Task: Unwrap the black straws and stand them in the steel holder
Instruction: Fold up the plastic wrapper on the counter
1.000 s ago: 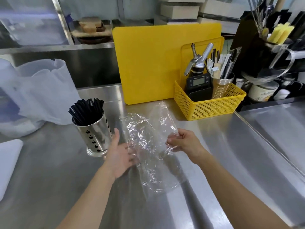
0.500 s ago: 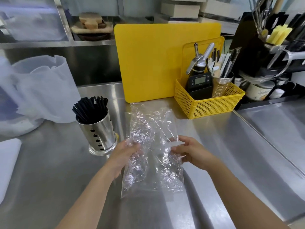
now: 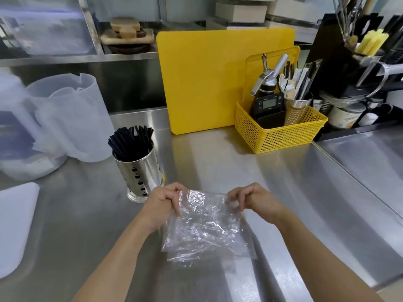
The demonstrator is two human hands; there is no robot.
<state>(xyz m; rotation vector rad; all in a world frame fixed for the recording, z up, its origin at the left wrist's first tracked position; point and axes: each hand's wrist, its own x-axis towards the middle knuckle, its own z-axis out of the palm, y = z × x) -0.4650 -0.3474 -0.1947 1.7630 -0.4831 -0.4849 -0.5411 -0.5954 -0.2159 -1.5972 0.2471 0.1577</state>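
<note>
A bundle of black straws (image 3: 130, 142) stands upright in the perforated steel holder (image 3: 139, 173) on the steel counter, left of centre. In front of it lies a crumpled clear plastic wrapper (image 3: 205, 227), folded over on itself and empty of straws. My left hand (image 3: 162, 201) pinches the wrapper's upper left corner, just right of the holder's base. My right hand (image 3: 254, 198) pinches the upper right corner. Both hands are closed on the plastic.
A yellow cutting board (image 3: 209, 83) leans at the back, with a yellow basket (image 3: 281, 136) of tools beside it. Translucent plastic jugs (image 3: 69, 118) stand at the left, a white board (image 3: 15, 225) lies at the left edge, and a black rack (image 3: 359, 73) stands at the right.
The wrapper was spread out long toward the cutting board; both hands have since drawn its far edge back toward me, folding it shorter, and now grip its top corners.
</note>
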